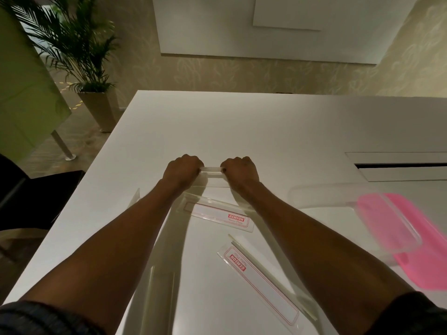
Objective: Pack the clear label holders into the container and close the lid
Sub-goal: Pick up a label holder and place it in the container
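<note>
Your left hand [182,170] and right hand [239,171] are both clenched on the ends of one clear label holder [212,169], out over the white table [242,131]. It looks light, stiff and slick, so keep pinching the short ends. Two printed holders [219,215] lie nearer you; the clear container [321,197] sits right, on its pink lid [420,259].

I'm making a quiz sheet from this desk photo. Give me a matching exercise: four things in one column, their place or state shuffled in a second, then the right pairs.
Things:
1. clear container
2. pink lid
3. held label holder
4. potted plant

Place or state:
A. gripped at both ends by left hand and right hand
B. on the floor beyond the table's far left corner
C. under the container's near end
D. open, on the table's right side

Pairs: 1-D, 2-C, 3-A, 4-B
</note>
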Action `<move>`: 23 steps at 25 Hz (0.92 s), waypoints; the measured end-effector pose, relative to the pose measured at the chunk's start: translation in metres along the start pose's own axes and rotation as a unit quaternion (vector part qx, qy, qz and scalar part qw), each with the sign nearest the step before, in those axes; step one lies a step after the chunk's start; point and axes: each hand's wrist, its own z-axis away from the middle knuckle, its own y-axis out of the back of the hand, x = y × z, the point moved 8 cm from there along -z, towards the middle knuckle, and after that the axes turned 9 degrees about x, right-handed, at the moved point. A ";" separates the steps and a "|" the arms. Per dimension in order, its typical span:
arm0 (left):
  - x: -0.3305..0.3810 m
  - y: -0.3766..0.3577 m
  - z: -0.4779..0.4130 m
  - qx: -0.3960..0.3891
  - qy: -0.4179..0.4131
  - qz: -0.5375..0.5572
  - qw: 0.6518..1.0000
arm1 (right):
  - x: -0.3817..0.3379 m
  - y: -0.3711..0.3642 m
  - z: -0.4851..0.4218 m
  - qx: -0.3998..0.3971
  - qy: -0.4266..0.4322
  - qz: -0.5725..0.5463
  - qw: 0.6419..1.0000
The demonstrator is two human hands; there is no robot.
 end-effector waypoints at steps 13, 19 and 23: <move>0.035 0.099 0.072 0.300 -0.062 0.032 0.952 | 0.042 0.079 0.073 0.236 -0.189 -0.435 0.848; 0.062 0.111 0.124 0.364 -0.090 -0.005 0.927 | 0.040 0.075 0.118 0.134 -0.315 -0.615 0.710; 0.073 0.112 0.154 0.364 -0.082 0.041 0.927 | 0.039 0.087 0.148 0.144 -0.287 -0.665 0.675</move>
